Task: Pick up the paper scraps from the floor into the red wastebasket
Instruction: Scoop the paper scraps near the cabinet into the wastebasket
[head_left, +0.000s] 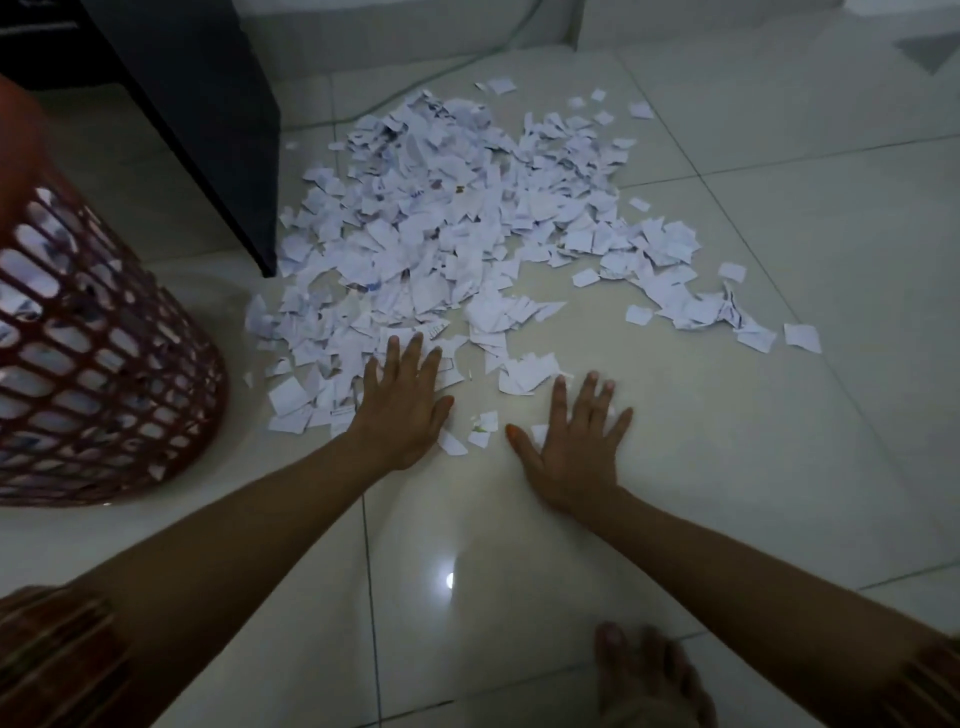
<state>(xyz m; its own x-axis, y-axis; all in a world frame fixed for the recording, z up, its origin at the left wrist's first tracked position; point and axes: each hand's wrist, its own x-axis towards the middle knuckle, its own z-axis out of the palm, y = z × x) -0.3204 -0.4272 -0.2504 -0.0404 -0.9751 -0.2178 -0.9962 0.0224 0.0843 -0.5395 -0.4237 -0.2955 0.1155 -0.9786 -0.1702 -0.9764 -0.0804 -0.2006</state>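
Observation:
A wide heap of white paper scraps (457, 218) covers the pale tiled floor in the middle. My left hand (402, 405) lies flat with straight fingers on the heap's near edge. My right hand (571, 441) is spread flat on the floor beside it, with a few loose scraps (480, 428) between the two hands and under its fingers. The red wastebasket (98, 358), a lattice-walled bin, stands at the left with scraps visible inside through its holes.
A dark furniture panel (218, 119) stands on the floor just left of the heap. A thin cable (415, 85) runs along the floor behind the heap. My bare foot (649, 675) rests at the bottom right. Stray scraps (800, 335) lie to the right.

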